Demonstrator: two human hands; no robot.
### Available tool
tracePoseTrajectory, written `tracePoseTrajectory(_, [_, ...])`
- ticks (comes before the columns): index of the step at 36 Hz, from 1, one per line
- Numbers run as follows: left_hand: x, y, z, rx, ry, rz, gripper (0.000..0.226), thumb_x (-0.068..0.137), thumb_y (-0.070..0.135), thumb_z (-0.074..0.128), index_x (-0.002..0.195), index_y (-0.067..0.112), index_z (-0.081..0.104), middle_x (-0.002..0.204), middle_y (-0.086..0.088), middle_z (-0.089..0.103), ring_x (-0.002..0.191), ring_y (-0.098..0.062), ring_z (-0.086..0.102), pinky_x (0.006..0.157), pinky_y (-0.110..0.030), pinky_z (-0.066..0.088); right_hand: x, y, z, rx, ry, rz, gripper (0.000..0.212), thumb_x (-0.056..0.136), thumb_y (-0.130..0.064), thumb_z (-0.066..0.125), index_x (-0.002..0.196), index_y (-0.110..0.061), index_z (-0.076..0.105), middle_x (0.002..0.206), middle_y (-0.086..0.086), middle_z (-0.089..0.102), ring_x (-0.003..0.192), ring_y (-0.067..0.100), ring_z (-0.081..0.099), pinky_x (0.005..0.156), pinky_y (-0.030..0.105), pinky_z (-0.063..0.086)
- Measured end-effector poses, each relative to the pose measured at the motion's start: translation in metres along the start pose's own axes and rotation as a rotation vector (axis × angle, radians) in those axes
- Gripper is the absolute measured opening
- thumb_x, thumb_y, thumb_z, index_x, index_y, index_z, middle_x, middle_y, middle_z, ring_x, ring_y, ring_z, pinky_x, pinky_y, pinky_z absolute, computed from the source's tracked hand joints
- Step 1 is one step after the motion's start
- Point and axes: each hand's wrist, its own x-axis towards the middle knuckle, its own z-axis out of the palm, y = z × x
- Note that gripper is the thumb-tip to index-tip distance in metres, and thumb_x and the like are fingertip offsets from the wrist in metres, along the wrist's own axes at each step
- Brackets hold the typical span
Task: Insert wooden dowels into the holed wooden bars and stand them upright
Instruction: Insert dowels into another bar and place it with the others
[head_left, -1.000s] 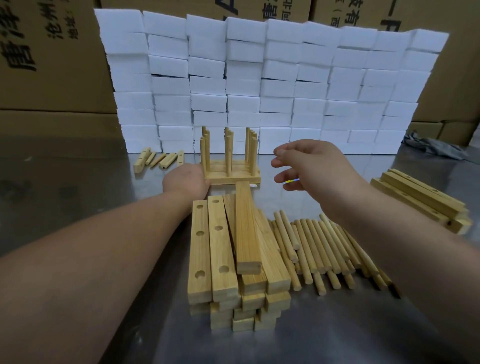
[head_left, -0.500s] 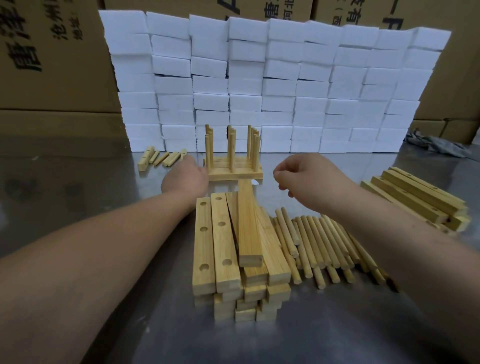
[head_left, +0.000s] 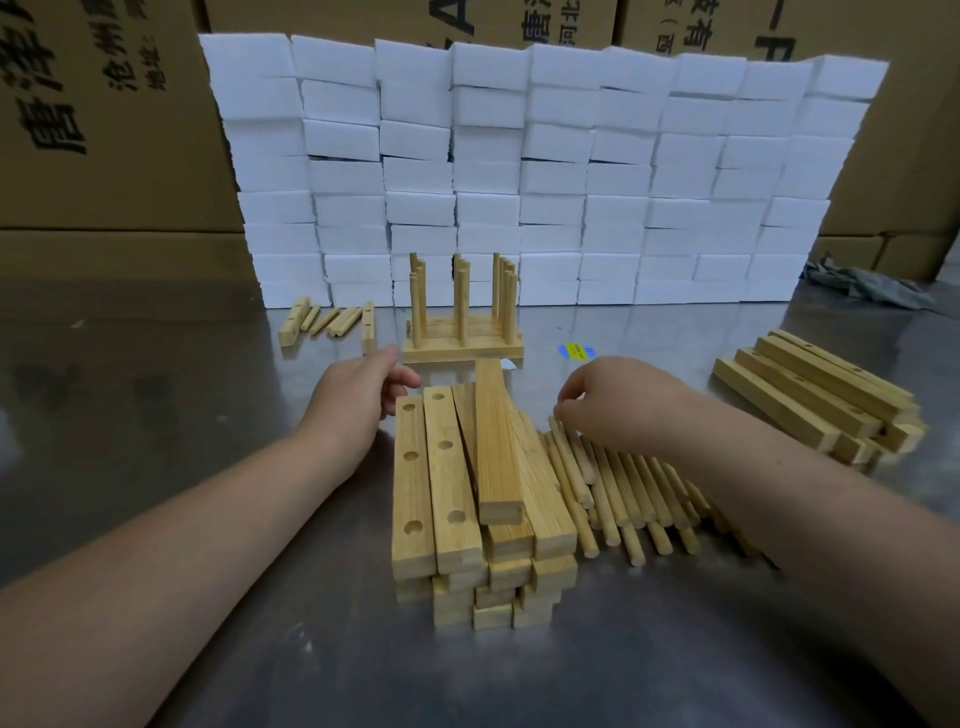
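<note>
A stack of holed wooden bars (head_left: 451, 493) lies in the middle of the metal table. Loose wooden dowels (head_left: 631, 488) lie in a row to its right. Behind the stack stand assembled bars with upright dowels (head_left: 462, 340). My left hand (head_left: 356, 397) is at the far left corner of the stack, fingers relaxed and touching the end of the leftmost bar. My right hand (head_left: 623, 405) is curled over the far ends of the dowels, fingertips on them. Its thumb is hidden, so a pinch cannot be made out.
A second pile of holed bars (head_left: 815, 395) lies at the right. A few short wood pieces (head_left: 327, 322) lie at the back left. A wall of white foam blocks (head_left: 519, 171) and cardboard boxes (head_left: 104, 130) close the back. A grey cloth (head_left: 872, 283) lies far right.
My left hand has drawn back from the assembled bars to the stack's far left corner. My right hand has come down from mid-air onto the far ends of the dowels.
</note>
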Motion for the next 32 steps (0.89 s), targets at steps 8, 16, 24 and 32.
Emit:
tracePoseTrajectory(8, [-0.003,-0.003,-0.005,0.145,-0.054,0.168,0.03,0.091,0.01,0.04,0.073,0.01,0.064,0.073,-0.004,0.057,0.069,-0.009,0.053,0.064,-0.012,0.042,0.0,0.0,0.001,-0.006,-0.007,-0.007,0.027,0.088,-0.033,0.046,0.11,-0.03,0.062,0.107,-0.006,0.062,0.099,0.015,0.055,0.078,0.028,0.042])
tracePoseTrajectory(16, [-0.008,-0.001,-0.01,0.211,-0.146,0.277,0.035,0.092,0.009,0.039,0.069,0.013,0.065,0.074,-0.003,0.06,0.067,-0.001,0.053,0.059,-0.007,0.039,0.002,0.0,0.001,0.002,-0.032,0.009,0.031,0.089,-0.029,0.044,0.115,-0.029,0.06,0.115,-0.006,0.061,0.105,0.015,0.054,0.08,0.028,0.041])
tracePoseTrajectory(24, [-0.015,0.004,-0.008,0.236,-0.243,0.375,0.046,0.075,0.029,0.036,0.083,-0.001,0.069,0.088,-0.017,0.065,0.09,-0.024,0.058,0.086,-0.032,0.043,0.007,0.001,0.003,0.036,-0.059,-0.003,0.032,0.089,-0.026,0.044,0.117,-0.029,0.059,0.117,-0.007,0.059,0.095,0.012,0.049,0.079,0.026,0.039])
tracePoseTrajectory(32, [-0.016,0.0,-0.007,0.292,-0.259,0.307,0.041,0.077,0.036,0.041,0.084,0.009,0.07,0.091,-0.013,0.066,0.091,-0.022,0.058,0.087,-0.035,0.042,0.005,0.003,0.005,0.066,-0.069,-0.031,0.034,0.088,-0.021,0.046,0.119,-0.026,0.06,0.118,-0.005,0.059,0.106,0.016,0.053,0.078,0.024,0.037])
